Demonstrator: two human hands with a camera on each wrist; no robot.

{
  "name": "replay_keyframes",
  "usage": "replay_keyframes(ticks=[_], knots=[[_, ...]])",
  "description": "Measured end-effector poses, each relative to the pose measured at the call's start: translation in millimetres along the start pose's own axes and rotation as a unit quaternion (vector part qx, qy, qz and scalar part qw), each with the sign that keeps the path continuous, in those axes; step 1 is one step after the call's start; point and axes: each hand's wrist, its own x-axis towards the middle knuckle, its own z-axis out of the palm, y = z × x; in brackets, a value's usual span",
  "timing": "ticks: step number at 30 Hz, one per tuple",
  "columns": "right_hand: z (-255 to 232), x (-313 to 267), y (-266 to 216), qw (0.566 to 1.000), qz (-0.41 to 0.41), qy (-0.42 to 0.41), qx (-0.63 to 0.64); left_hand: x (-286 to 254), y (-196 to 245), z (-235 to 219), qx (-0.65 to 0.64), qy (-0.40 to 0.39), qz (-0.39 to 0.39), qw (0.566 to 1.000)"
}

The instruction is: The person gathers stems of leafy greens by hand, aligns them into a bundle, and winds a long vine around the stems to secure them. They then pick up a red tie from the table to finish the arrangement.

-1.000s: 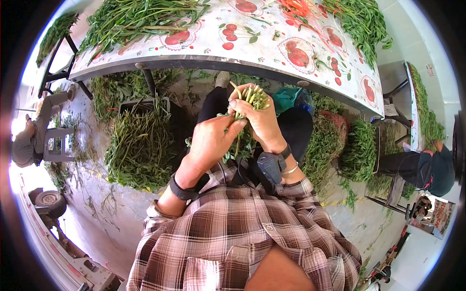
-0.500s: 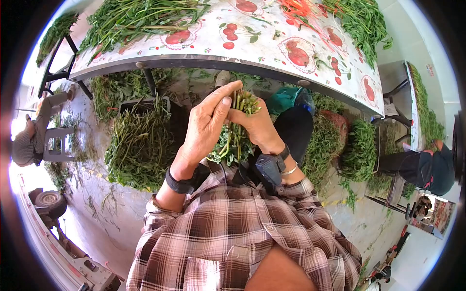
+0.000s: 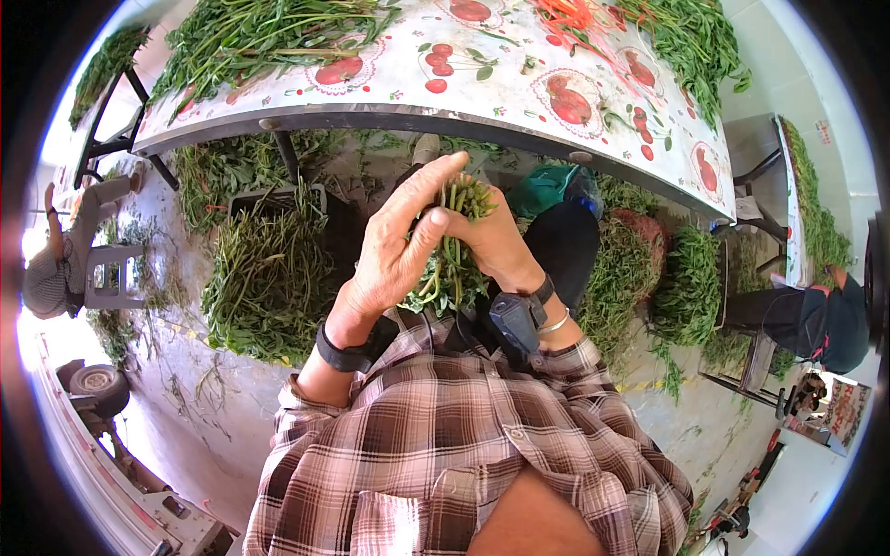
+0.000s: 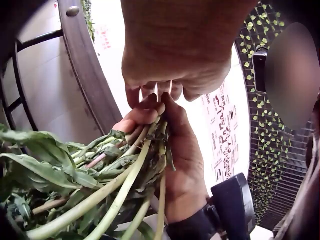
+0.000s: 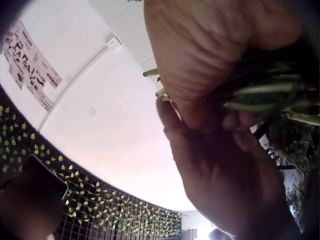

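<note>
- Since one second ago, the left hand (image 3: 399, 241) has risen from pinching low on the stems to lie along the side of the bunch of greens (image 3: 452, 264), fingers now straight.
- Head view: the right hand (image 3: 496, 243) stays in nearly the same place, fingers wrapped around the bunch, which stands between both hands with stem ends up and leaves below. One stem that stuck out beside the right thumb earlier is hidden now.
- Head view, containers: left of the left hand, a dark crate (image 3: 324, 199) is heaped over its rim with leafy stems. Right of the right hand lies a green plastic bag (image 3: 538, 190), contents not discernible; farther right, a red mesh sack (image 3: 654, 233) sits against more greens.
- Head view: beyond both hands is the table (image 3: 501, 93); well left of the left hand, another person's arm (image 3: 54, 222) has come up.
- Left wrist view: the left hand's extended fingers point down to the stem ends, just above the right hand's grip; leaves spread away from that grip.
- Right wrist view: stems pass beneath the right hand, the left hand touching it; shadow hides finger detail.
</note>
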Motion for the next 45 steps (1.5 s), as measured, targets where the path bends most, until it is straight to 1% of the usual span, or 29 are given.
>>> replay_keyframes(ticks=[1, 2, 3, 5, 9, 11, 12, 14, 15, 17, 19, 20, 23, 25, 27, 30, 33, 34, 36, 37, 38, 39, 40, 41, 43, 45], knots=[[-1.3, -0.6, 2.8, 0.999, -0.027, 0.006, -0.021, 1.4, -1.2, -0.8, 0.000, -0.001, 0.000, 1.000], [-2.4, -1.0, 4.7, 0.998, -0.053, 0.012, -0.041, 3.8, -3.7, -2.5, 0.068, -0.033, 0.052, 0.996], [-3.5, -1.2, 5.9, 0.998, -0.053, 0.012, -0.042, 5.0, -5.3, -3.3, 0.137, -0.064, 0.103, 0.983], [-4.9, -0.7, 6.3, 0.996, -0.067, 0.007, -0.059, 5.1, -4.9, -2.8, 0.147, -0.058, 0.105, 0.982], [-6.4, -1.5, 4.6, 0.994, -0.064, 0.004, -0.092, 4.3, -1.8, -3.1, 0.189, -0.053, 0.105, 0.975], [-5.9, -1.4, 2.6, 0.992, -0.034, 0.000, -0.124, 4.3, -1.9, -3.7, 0.203, -0.050, 0.109, 0.972], [-5.4, -0.9, 3.5, 0.992, -0.035, -0.001, -0.124, 3.8, -2.9, -4.6, 0.205, -0.051, 0.107, 0.971], [-3.3, 0.1, 4.8, 0.990, -0.061, -0.009, -0.126, 3.3, -3.2, -5.8, 0.208, -0.051, 0.105, 0.971], [-3.4, -0.5, 3.4, 0.990, -0.061, -0.009, -0.126, 2.9, -2.7, -6.1, 0.190, -0.038, 0.095, 0.977], [-0.7, -2.0, -4.7, 0.994, 0.018, -0.016, -0.108, 3.5, -1.0, -6.4, 0.171, -0.027, 0.083, 0.981], [-2.2, -0.3, -4.6, 0.991, 0.003, -0.028, -0.130, 7.3, 2.1, -6.7, 0.172, 0.005, 0.100, 0.980], [-2.7, 0.7, -5.1, 0.988, -0.014, -0.040, -0.152, 7.5, 1.7, -8.4, 0.185, -0.018, 0.095, 0.978], [-1.2, -0.8, -5.7, 0.989, -0.006, -0.036, -0.147, 8.4, 3.3, -10.5, 0.219, -0.033, 0.117, 0.968], [-0.8, -0.3, -4.7, 0.989, -0.012, -0.035, -0.142, 7.7, 0.4, -10.2, 0.220, -0.030, 0.119, 0.968], [0.6, -0.7, -4.4, 0.990, -0.018, -0.033, -0.137, 7.6, -0.9, -9.5, 0.251, -0.023, 0.145, 0.957], [3.3, -1.6, -7.3, 0.990, -0.020, -0.034, -0.134, 5.9, 1.3, -10.5, 0.285, -0.017, 0.145, 0.947], [3.4, -0.9, -7.6, 0.985, -0.019, -0.050, -0.165, 5.9, 0.0, -11.0, 0.306, -0.012, 0.157, 0.939], [2.9, -0.3, -6.2, 0.985, -0.022, -0.049, -0.162, 5.0, -0.9, -10.8, 0.306, -0.012, 0.157, 0.939], [2.6, -0.9, -5.9, 0.986, -0.025, -0.046, -0.159, 2.6, -2.2, -10.4, 0.263, -0.020, 0.132, 0.956], [3.1, -1.1, -9.2, 0.987, 0.007, -0.055, -0.150, 2.2, -0.9, -11.2, 0.262, -0.021, 0.133, 0.956], [4.3, -1.4, -12.5, 0.987, 0.040, -0.065, -0.140, 1.4, 1.7, -12.4, 0.177, 0.000, 0.089, 0.980], [6.1, -1.6, -16.6, 0.987, 0.041, -0.063, -0.140, 0.9, 4.7, -13.1, 0.090, 0.021, 0.042, 0.995], [11.0, -1.0, -24.0, 0.989, 0.043, -0.059, -0.129, 3.6, 7.3, -14.1, 0.126, 0.034, 0.074, 0.989], [13.8, -0.4, -27.9, 0.990, 0.045, -0.056, -0.118, 3.9, 6.7, -15.5, 0.125, 0.034, 0.074, 0.989], [11.8, -1.4, -25.5, 0.989, 0.044, -0.057, -0.133, 4.5, 5.4, -20.1, 0.145, -0.021, 0.067, 0.987], [10.0, -2.4, -21.9, 0.989, 0.055, -0.060, -0.122, 3.1, 4.3, -18.2, 0.135, -0.023, 0.062, 0.989]])
